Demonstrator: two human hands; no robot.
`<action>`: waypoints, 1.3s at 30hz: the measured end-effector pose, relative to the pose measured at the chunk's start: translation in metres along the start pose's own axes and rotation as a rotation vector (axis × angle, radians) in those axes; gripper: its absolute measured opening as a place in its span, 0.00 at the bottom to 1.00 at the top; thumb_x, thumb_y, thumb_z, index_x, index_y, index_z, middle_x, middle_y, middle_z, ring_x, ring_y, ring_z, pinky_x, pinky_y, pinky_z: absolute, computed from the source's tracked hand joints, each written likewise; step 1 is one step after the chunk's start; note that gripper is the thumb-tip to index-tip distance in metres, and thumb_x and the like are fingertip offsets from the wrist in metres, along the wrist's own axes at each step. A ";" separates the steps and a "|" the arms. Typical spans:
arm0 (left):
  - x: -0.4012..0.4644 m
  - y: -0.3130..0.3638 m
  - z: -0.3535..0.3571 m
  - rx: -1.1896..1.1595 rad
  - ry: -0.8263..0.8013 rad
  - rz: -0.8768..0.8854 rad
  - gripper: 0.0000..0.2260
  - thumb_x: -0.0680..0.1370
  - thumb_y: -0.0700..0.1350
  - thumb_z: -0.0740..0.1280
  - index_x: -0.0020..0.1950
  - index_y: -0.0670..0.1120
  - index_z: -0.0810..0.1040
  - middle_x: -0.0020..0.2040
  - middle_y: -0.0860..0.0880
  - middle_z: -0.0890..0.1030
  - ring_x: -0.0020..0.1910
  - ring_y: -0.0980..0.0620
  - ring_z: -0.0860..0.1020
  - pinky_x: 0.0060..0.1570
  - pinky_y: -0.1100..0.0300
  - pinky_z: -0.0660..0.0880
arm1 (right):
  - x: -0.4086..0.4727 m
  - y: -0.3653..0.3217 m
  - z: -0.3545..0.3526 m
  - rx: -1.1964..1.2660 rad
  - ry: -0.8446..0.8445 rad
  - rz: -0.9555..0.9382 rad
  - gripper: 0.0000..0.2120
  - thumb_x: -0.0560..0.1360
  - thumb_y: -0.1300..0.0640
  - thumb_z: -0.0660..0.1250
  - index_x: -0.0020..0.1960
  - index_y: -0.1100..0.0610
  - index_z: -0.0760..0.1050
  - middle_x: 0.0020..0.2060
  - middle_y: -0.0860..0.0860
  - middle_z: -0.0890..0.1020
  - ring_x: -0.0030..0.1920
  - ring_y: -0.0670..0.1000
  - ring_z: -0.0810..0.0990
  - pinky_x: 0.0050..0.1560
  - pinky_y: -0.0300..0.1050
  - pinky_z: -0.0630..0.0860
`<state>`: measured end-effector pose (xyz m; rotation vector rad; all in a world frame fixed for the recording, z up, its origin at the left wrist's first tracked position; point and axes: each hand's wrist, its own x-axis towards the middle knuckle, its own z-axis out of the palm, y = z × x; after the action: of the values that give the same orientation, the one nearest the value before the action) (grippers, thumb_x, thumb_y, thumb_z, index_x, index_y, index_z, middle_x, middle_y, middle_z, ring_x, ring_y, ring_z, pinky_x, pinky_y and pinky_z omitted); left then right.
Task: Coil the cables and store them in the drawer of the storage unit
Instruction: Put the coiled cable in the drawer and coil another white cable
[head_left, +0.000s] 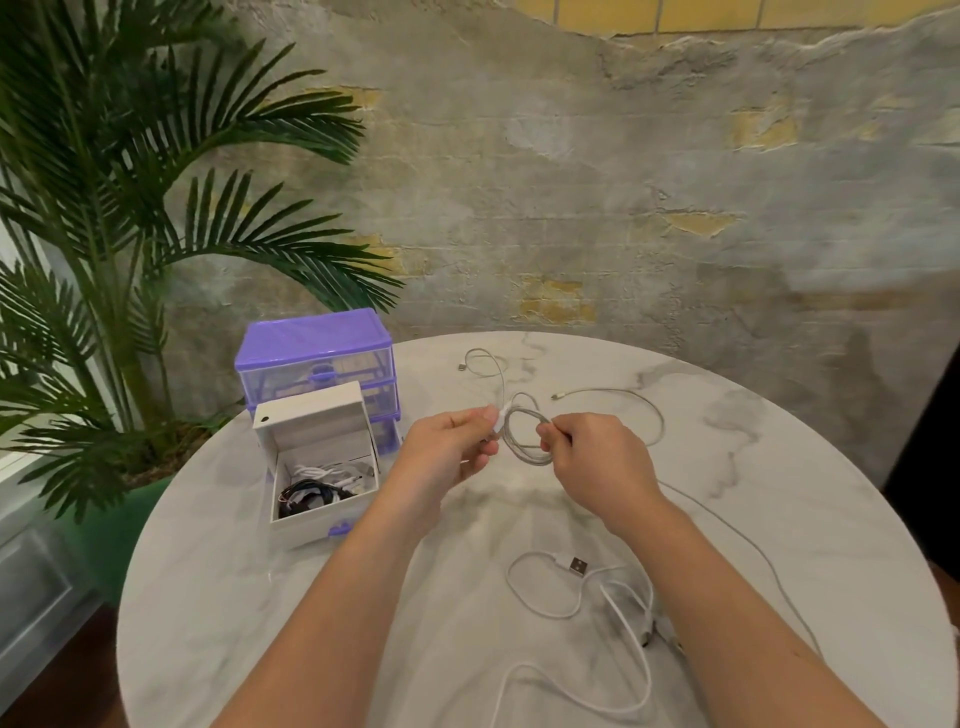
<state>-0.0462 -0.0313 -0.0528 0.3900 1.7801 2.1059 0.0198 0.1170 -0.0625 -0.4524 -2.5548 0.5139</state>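
A person winds a grey cable (524, 434) into loops above a round marble-patterned table (260, 571), the small coil held in the air between two hands that sit close together but do not touch. The left hand (447, 449) pinches the coil's near-left side between thumb and fingertips, while the right hand (597, 462) curls its fingers round the opposite side. The coil stands roughly upright, facing the camera, and its free tail runs up and away to the left, ending in a plug that lies on the tabletop well beyond the hands. The open drawer (324, 475), pulled out of the purple storage unit (311, 343), lies just to the left of the left hand, its long side running toward the viewer; black and white cables already lie inside it. That hand is plainly the nearer one, so a drop into the drawer would likely mean a short sideways carry to the left once the tail is wound in. A second grey cable (623, 400) curves across the table behind the right hand, and loose white cables (571, 613) sprawl near the front edge beneath the forearms, one showing a USB plug (577, 565). A palm plant (130, 208) stands at the left, and a rough, patchy plaster wall (623, 182) closes the room behind.
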 end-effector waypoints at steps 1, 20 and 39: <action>-0.002 -0.001 0.003 0.053 0.000 0.025 0.04 0.76 0.44 0.70 0.47 0.43 0.81 0.38 0.49 0.80 0.35 0.56 0.77 0.37 0.68 0.75 | 0.000 -0.001 0.001 0.043 -0.009 0.017 0.16 0.81 0.48 0.58 0.42 0.53 0.80 0.36 0.49 0.81 0.40 0.54 0.78 0.38 0.45 0.69; 0.001 -0.013 0.009 0.206 0.052 0.294 0.13 0.77 0.45 0.70 0.60 0.52 0.72 0.45 0.48 0.85 0.48 0.52 0.83 0.55 0.54 0.79 | 0.000 -0.006 -0.007 0.661 -0.174 0.032 0.16 0.80 0.51 0.63 0.38 0.55 0.81 0.25 0.45 0.75 0.24 0.41 0.67 0.28 0.34 0.64; -0.002 -0.009 -0.003 0.294 -0.295 0.201 0.13 0.82 0.33 0.58 0.64 0.42 0.75 0.50 0.47 0.82 0.42 0.58 0.82 0.52 0.62 0.79 | 0.005 0.009 -0.010 0.749 -0.146 0.093 0.17 0.80 0.52 0.64 0.33 0.52 0.79 0.23 0.44 0.72 0.28 0.46 0.68 0.37 0.44 0.66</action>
<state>-0.0448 -0.0336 -0.0619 0.9417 1.9345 1.7901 0.0229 0.1300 -0.0559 -0.2579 -2.2465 1.4978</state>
